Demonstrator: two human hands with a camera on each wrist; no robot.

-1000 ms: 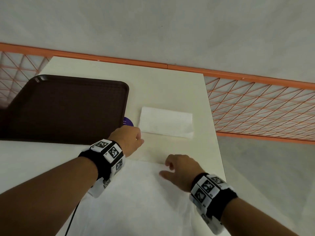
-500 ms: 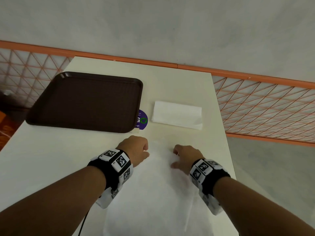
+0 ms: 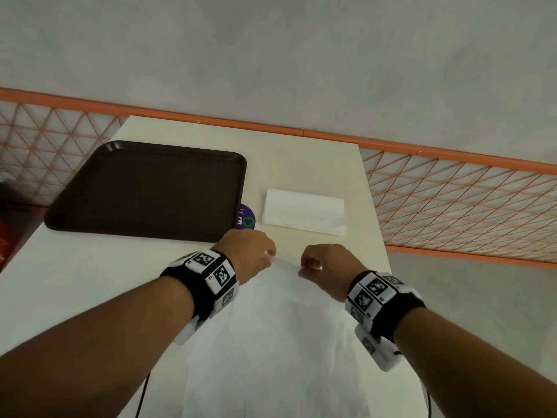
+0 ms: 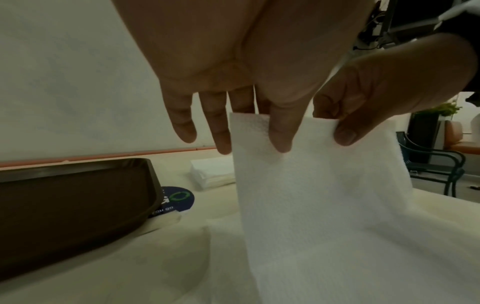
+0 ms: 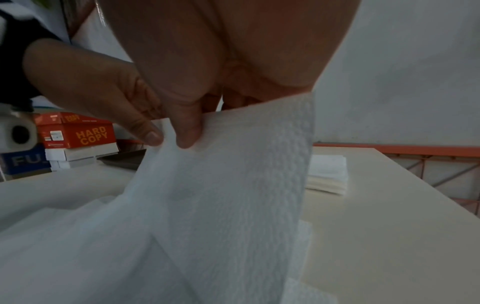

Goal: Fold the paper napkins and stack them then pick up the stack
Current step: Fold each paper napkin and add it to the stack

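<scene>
We've got the napkin (image 3: 280, 327) pinched along its far edge, left hand (image 3: 251, 254) and right hand (image 3: 324, 267) close together, lifting it off the table (image 3: 90, 297). The folded stack (image 3: 304, 215) sits just beyond, right of the tray (image 3: 150, 188).

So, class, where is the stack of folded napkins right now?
In the head view, the folded stack lies on the table's far right, beside the purple sticker and brown tray.

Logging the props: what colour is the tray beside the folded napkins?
Dark brown tray, clearest in the head view.
</scene>
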